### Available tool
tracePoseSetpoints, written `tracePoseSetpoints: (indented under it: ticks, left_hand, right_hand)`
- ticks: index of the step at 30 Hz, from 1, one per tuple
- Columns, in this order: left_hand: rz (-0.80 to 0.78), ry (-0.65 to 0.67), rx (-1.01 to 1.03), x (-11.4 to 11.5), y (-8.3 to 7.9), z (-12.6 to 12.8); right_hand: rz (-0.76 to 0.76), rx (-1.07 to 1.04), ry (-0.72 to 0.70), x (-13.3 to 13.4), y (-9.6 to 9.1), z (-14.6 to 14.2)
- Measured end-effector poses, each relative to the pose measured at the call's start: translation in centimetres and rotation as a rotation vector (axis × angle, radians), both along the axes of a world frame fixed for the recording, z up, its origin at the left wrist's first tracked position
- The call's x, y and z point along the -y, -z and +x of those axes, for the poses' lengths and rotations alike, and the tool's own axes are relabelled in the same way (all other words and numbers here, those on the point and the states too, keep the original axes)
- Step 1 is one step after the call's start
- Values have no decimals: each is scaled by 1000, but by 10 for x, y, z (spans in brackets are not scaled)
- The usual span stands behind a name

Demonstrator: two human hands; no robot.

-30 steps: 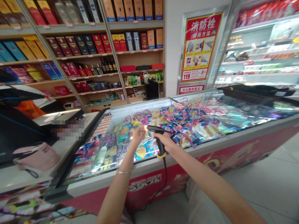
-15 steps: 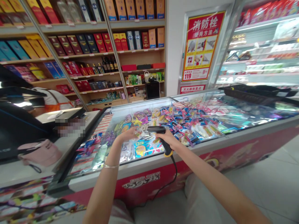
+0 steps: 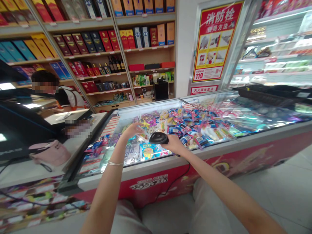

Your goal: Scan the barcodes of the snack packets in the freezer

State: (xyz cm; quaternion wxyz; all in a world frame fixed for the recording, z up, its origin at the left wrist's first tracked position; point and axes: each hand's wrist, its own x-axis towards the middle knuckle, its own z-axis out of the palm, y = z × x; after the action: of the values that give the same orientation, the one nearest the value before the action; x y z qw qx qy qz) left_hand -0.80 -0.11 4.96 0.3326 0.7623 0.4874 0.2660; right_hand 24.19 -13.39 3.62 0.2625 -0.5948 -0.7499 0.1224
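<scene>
My right hand [image 3: 173, 144] is closed around the handle of a black barcode scanner [image 3: 158, 138], its head pointing left. Its dark cable [image 3: 186, 172] hangs down the front of the freezer. My left hand [image 3: 133, 130], with a bracelet on the wrist, is left of the scanner head. Its fingers are bent over a clear-wrapped ice cream packet [image 3: 144, 137], which they seem to grip at its upper edge; blur hides the exact contact. Both hands are above a chest freezer [image 3: 143, 167] full of wrapped ice creams [image 3: 187, 125], including a blue packet [image 3: 148, 151] below the scanner.
A counter with a pink bag [image 3: 50, 152] and a dark monitor [image 3: 14, 130] stands at the left. Behind it is another person [image 3: 69, 97]. Boxed goods fill the wall shelves [image 3: 87, 55]. A black tray [image 3: 265, 97] lies on the freezer's right end.
The scanner has tipped, so its head now faces more toward me and its handle is hidden. My left hand has risen slightly. The person behind the counter has come further into view.
</scene>
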Motion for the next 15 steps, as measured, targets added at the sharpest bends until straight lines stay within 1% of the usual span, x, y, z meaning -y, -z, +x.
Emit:
tracePoseSetpoints:
  ticks: [3,7,10,12,13,15]
  left_hand:
    - [-31,51,17,-1,-2,0]
    - [-47,74,-12,2,-8,2]
    - [-28,78,-5,7,-14,2]
    - [20,53,11,11,-21,-4]
    - [57,26,24,12,-26,-11]
    - [148,-68,71,15,-38,-34]
  right_hand:
    - [-4,15,-4,-1,2,2]
    - [-9,19,0,1,1,3]
    - [-12,-15,15,3,-3,1]
    - [-30,-105,15,2,-7,-2]
    - [-53,-189,-2,1,-10,-5]
    - [-125,-431,-65,-3,-14,-14]
